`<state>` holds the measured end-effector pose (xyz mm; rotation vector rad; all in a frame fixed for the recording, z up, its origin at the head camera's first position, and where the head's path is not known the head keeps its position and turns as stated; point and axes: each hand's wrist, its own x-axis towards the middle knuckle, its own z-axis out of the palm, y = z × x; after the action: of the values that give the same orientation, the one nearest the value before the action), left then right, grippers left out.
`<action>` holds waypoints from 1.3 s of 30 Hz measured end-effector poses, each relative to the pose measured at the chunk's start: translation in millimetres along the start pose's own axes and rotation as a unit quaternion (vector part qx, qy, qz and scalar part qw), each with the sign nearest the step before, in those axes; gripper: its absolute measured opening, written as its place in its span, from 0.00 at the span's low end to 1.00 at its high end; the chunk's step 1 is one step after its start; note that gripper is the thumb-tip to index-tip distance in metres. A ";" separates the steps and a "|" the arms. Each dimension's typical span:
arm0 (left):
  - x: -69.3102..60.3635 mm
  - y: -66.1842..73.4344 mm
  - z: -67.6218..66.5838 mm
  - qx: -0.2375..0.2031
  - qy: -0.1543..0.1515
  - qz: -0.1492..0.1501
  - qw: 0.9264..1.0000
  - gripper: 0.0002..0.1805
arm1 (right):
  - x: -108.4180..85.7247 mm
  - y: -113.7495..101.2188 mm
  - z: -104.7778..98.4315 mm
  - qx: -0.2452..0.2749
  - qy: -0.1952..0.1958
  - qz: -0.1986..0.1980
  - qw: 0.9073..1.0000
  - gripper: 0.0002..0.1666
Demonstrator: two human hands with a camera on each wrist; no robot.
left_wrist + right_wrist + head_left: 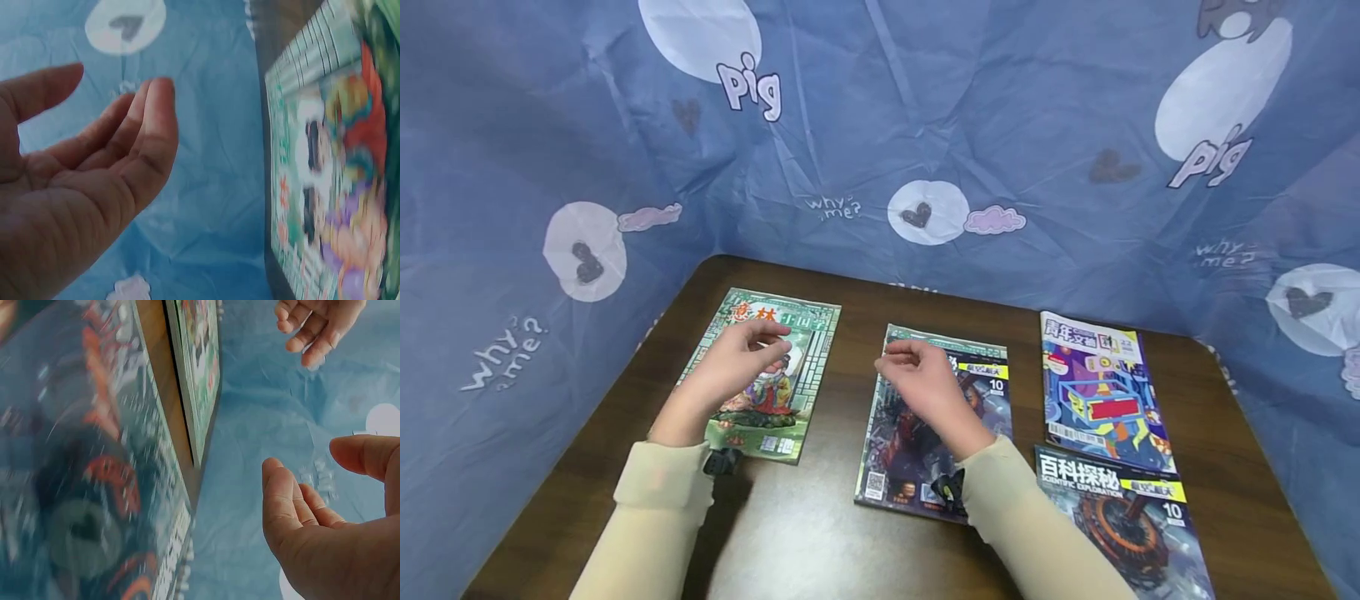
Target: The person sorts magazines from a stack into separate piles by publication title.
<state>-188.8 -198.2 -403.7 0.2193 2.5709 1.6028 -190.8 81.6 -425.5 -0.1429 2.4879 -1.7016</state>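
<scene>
My left hand hovers over a green magazine that lies at the left of the table; in the left wrist view the fingers are loosely bent with nothing between them and the thumb. My right hand is held above a dark magazine in the middle. A green-patterned edge shows along that magazine's top and left side, so another seems to lie under it. In the right wrist view the right thumb and fingers stand apart and hold nothing. The wrists partly cover both magazines.
On the right lie a purple and yellow magazine and, just nearer me, a Scientific Exploration magazine, partly hidden by my right sleeve. The brown wooden table meets a blue printed cloth at its back and sides.
</scene>
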 end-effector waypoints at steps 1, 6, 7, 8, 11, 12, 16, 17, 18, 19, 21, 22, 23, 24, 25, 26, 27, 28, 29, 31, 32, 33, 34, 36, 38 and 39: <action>0.2 1.2 3.9 -0.005 0.009 0.007 1.000 0.19 | -1.7 1.2 -3.7 0.003 0.007 -0.004 1.000 0.20; 0.8 6.6 25.6 -0.024 0.059 0.034 0.997 0.15 | -11.7 4.3 -24.3 0.007 0.039 -0.010 0.999 0.20; 0.7 7.4 30.0 -0.030 0.067 0.038 0.997 0.15 | -14.0 4.1 -28.9 0.008 0.045 -0.008 0.999 0.19; 0.3 8.1 34.3 -0.039 0.072 0.040 0.996 0.15 | -16.7 3.5 -33.8 0.008 0.048 -0.005 0.999 0.20; -2.3 12.9 46.2 -0.060 0.082 0.047 0.994 0.16 | -24.4 4.2 -48.9 0.007 0.063 -0.003 0.998 0.21; -3.0 14.5 50.0 -0.068 0.084 0.048 0.993 0.16 | -26.3 5.0 -54.0 0.013 0.071 -0.004 0.997 0.21; -3.4 18.5 63.2 -0.076 0.088 0.049 0.992 0.16 | -32.3 14.3 -73.1 0.037 0.105 -0.018 0.994 0.21; -3.2 19.0 66.4 -0.079 0.089 0.050 0.992 0.17 | -33.7 17.4 -77.6 0.044 0.114 -0.021 0.992 0.22; -2.6 19.4 69.5 -0.082 0.087 0.048 0.992 0.17 | -35.6 20.3 -81.9 0.048 0.124 -0.023 0.991 0.22; -2.3 19.8 72.4 -0.080 0.087 0.048 0.992 0.17 | -37.7 23.3 -86.0 0.051 0.131 -0.024 0.990 0.22; -2.1 21.3 78.8 -0.088 0.080 0.045 0.992 0.19 | -42.4 29.0 -93.8 0.051 0.149 -0.021 0.987 0.23; -1.9 21.6 82.2 -0.092 0.076 0.040 0.992 0.20 | -45.2 31.6 -97.5 0.048 0.158 -0.018 0.986 0.24; -1.9 22.0 85.4 -0.098 0.072 0.037 0.992 0.21 | -47.8 34.1 -100.7 0.045 0.168 -0.013 0.985 0.24; -1.8 22.1 88.7 -0.104 0.067 0.034 0.992 0.22 | -50.3 36.6 -103.9 0.045 0.178 -0.006 0.983 0.24; -2.0 22.7 91.7 -0.110 0.061 0.030 0.992 0.23 | -52.5 39.2 -106.8 0.044 0.187 -0.001 0.981 0.25; -2.1 23.0 94.5 -0.115 0.057 0.026 0.991 0.23 | -54.6 41.7 -109.5 0.043 0.197 0.005 0.980 0.25; -2.4 22.9 96.8 -0.119 0.055 0.024 0.991 0.24 | -56.5 44.3 -112.1 0.043 0.204 0.011 0.978 0.25; -2.7 22.7 98.9 -0.121 0.054 0.023 0.991 0.24 | -58.3 46.8 -114.4 0.046 0.208 0.018 0.977 0.26; -3.0 22.8 100.6 -0.123 0.053 0.022 0.991 0.24 | -59.4 49.5 -116.6 0.050 0.213 0.024 0.975 0.26; -3.8 22.7 103.1 -0.121 0.056 0.022 0.991 0.23 | -62.7 53.6 -120.3 0.051 0.218 0.036 0.974 0.27; -4.4 22.2 104.0 -0.119 0.057 0.022 0.991 0.23 | -64.2 55.4 -121.9 0.051 0.219 0.045 0.973 0.28; -4.9 21.6 104.9 -0.116 0.058 0.020 0.991 0.23 | -65.7 56.9 -123.1 0.052 0.219 0.054 0.973 0.29; -5.1 20.6 105.9 -0.112 0.058 0.018 0.992 0.23 | -67.2 58.1 -124.2 0.053 0.220 0.064 0.972 0.29; -5.7 18.1 107.8 -0.103 0.056 0.010 0.993 0.23 | -69.3 60.2 -125.8 0.057 0.220 0.080 0.971 0.30; -6.0 16.0 109.8 -0.094 0.055 0.001 0.994 0.23 | -70.3 62.1 -126.9 0.064 0.219 0.092 0.969 0.31; -5.8 15.0 110.7 -0.089 0.055 -0.002 0.995 0.23 | -70.5 62.9 -127.3 0.067 0.218 0.094 0.969 0.31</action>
<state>-163.9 -94.9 -438.8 0.1138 2.4826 1.8799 -141.4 231.9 -435.0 0.5177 2.5471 -1.9808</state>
